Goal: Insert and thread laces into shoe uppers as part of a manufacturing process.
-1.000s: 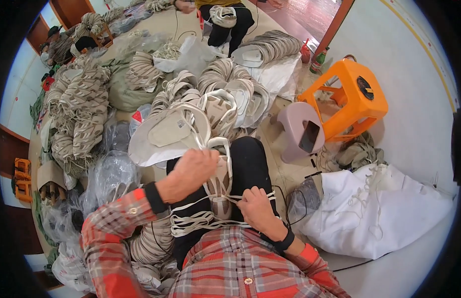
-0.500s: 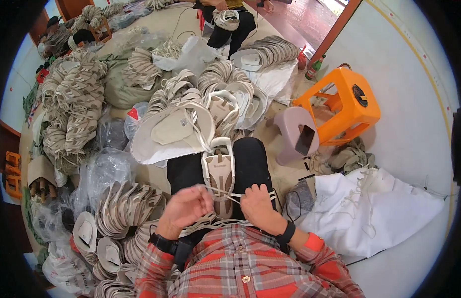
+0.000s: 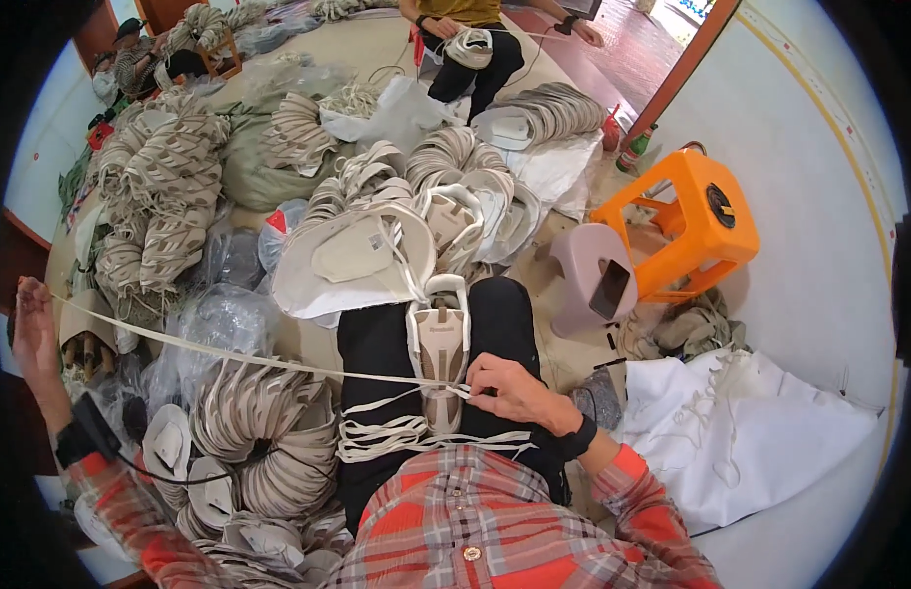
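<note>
A beige and white shoe upper [image 3: 442, 339] lies lengthwise between my black-trousered thighs. From it a cream shoelace [image 3: 230, 350] runs in a long, nearly straight line to the far left. At that end my left hand [image 3: 35, 329] is raised, closed on the lace; its fingertips are partly hidden. Beside the upper's right edge, my right hand [image 3: 514, 391] pinches the lace where it meets the upper. Across my lap, below the hands, rests a bundle of loose cream laces [image 3: 382, 440]. A joined white-edged upper [image 3: 357, 257] leans just beyond my knees.
Stacked uppers [image 3: 269, 422] stand at my left, with more piles [image 3: 161, 187] behind plastic bags. To the right are a mauve stool [image 3: 578, 265] bearing a phone [image 3: 609, 288], an orange stool [image 3: 681, 221] and white cloth [image 3: 740, 442]. Ahead, a person [image 3: 465, 54] handles another upper.
My left hand has swung from beside the upper out to the far left, drawing the lace out long. My right hand has stayed near the upper's right edge. The view has shifted slightly.
</note>
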Action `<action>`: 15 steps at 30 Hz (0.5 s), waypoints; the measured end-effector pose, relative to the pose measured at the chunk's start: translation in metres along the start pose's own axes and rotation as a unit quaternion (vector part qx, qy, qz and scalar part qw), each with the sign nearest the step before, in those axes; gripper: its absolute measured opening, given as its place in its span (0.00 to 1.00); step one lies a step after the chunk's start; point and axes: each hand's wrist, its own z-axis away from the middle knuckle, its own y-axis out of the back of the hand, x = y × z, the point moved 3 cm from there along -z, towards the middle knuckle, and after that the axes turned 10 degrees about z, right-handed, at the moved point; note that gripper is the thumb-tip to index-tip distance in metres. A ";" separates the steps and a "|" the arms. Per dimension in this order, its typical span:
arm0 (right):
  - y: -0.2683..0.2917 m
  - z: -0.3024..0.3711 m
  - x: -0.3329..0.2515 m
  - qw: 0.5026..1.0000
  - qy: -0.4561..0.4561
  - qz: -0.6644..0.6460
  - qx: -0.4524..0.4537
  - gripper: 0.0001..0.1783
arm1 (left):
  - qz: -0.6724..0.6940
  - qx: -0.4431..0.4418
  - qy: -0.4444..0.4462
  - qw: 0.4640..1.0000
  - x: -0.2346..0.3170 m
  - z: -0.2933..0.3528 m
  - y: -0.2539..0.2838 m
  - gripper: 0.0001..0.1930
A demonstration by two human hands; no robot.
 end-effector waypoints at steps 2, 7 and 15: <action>-0.005 0.006 0.006 0.996 -0.048 -0.077 0.007 0.08 | -0.011 -0.048 -0.012 0.999 -0.038 0.007 0.002 0.11; -0.022 0.008 -0.003 0.998 -0.049 0.008 0.031 0.05 | -0.053 0.085 -0.026 0.995 -0.045 0.046 0.059 0.08; -0.026 0.020 -0.009 0.962 -0.043 0.209 0.169 0.06 | -0.498 -0.061 0.299 0.812 -0.413 0.181 -0.128 0.08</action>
